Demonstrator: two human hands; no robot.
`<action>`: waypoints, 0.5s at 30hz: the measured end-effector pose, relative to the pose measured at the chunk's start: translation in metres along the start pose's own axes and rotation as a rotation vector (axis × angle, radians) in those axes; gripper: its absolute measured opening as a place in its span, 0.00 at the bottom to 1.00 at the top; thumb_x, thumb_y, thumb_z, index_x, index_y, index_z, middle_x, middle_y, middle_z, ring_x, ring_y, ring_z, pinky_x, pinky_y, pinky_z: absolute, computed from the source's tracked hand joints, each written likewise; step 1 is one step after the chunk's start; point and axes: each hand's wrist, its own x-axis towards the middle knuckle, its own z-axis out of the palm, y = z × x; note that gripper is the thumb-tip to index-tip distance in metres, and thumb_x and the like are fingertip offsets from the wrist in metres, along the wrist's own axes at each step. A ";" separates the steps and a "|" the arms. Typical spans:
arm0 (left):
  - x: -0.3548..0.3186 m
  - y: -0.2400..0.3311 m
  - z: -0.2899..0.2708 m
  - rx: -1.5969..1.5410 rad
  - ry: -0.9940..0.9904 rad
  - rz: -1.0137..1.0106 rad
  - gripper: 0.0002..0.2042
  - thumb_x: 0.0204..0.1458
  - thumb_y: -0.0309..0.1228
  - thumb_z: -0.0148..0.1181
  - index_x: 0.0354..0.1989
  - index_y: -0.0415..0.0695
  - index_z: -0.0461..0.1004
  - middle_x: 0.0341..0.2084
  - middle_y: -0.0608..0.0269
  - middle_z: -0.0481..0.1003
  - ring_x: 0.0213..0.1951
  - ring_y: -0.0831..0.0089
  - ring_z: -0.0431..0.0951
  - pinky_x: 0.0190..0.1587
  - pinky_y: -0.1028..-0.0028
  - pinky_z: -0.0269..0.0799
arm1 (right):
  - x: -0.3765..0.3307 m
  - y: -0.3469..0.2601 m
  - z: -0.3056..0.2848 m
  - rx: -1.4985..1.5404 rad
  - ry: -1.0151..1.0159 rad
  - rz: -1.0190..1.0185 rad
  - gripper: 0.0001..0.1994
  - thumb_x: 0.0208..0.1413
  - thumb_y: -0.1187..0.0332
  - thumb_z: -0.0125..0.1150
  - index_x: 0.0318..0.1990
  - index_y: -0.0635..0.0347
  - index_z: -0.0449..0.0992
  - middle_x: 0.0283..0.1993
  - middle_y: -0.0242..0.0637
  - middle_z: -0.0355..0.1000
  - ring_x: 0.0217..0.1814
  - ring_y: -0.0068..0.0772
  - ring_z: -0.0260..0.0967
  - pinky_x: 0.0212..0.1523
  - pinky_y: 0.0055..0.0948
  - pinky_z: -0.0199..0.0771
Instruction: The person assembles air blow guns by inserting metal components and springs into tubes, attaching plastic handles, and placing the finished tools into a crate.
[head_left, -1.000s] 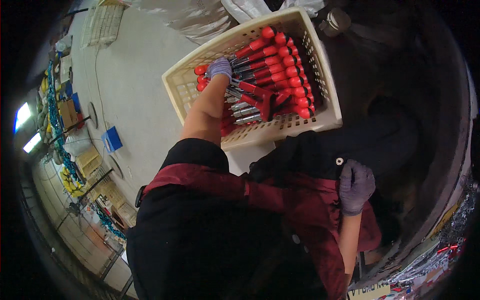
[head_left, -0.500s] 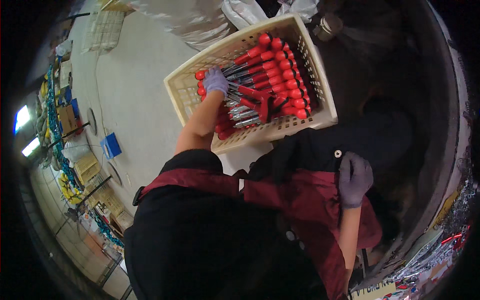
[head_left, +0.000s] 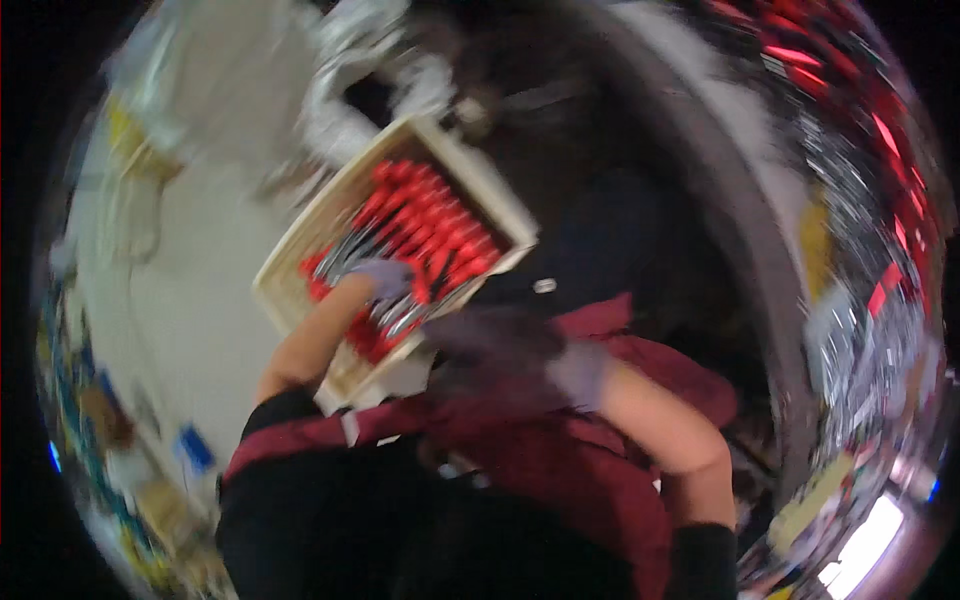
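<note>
A cream plastic basket (head_left: 410,128) with slotted walls stands in front of me, tilted in the view. Red-handled metal tools (head_left: 425,215) lie in it in rows, their shiny shafts pointing toward its left side; their exact kind is unclear. My left hand (head_left: 382,278), in a pale purple glove, reaches into the basket and rests among the shafts, touching a red piece that lies across the others. Blur hides whether its fingers grip anything. My right hand (head_left: 500,345), in a darker grey-purple glove, is smeared by motion at the basket's near edge, in front of my maroon apron.
Crumpled whitish plastic bags (head_left: 345,85) lie beyond the basket. A small blue object (head_left: 195,450) is on the pale floor at left. Along the right runs a curved dark edge (head_left: 740,230), with heaps of shiny metal and red parts (head_left: 850,170) past it.
The view has swung, so the basket sits further left and lower. My right hand has come from my right side to the basket's near edge. My left hand stays inside, nearer the crosswise red piece.
</note>
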 end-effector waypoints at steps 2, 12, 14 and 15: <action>-0.009 -0.001 -0.055 0.020 0.275 -0.008 0.21 0.50 0.46 0.50 0.45 0.43 0.71 0.42 0.47 0.73 0.46 0.51 0.72 0.49 0.58 0.66 | 0.023 -0.016 0.024 -0.156 0.112 -0.803 0.21 0.46 0.58 0.59 0.45 0.61 0.70 0.37 0.47 0.73 0.36 0.46 0.72 0.40 0.40 0.71; -0.138 0.225 -0.258 0.125 0.700 0.592 0.18 0.53 0.40 0.53 0.47 0.40 0.71 0.38 0.52 0.75 0.41 0.59 0.75 0.46 0.67 0.68 | -0.028 -0.154 -0.022 0.255 -0.134 -0.250 0.26 0.38 0.61 0.61 0.47 0.65 0.70 0.41 0.50 0.72 0.43 0.47 0.70 0.44 0.38 0.69; -0.134 0.282 -0.262 -0.177 0.614 0.876 0.17 0.54 0.37 0.54 0.47 0.40 0.71 0.37 0.58 0.75 0.40 0.70 0.74 0.44 0.71 0.68 | -0.032 -0.181 -0.014 0.269 -0.008 -0.290 0.24 0.37 0.62 0.61 0.44 0.65 0.72 0.40 0.49 0.73 0.42 0.47 0.71 0.43 0.38 0.69; -0.131 0.314 -0.261 -0.290 0.512 0.892 0.17 0.54 0.37 0.55 0.48 0.40 0.71 0.37 0.60 0.75 0.41 0.73 0.72 0.44 0.72 0.68 | -0.031 -0.192 -0.015 0.453 -0.238 -0.426 0.25 0.46 0.63 0.58 0.53 0.62 0.62 0.37 0.42 0.72 0.35 0.35 0.69 0.33 0.31 0.69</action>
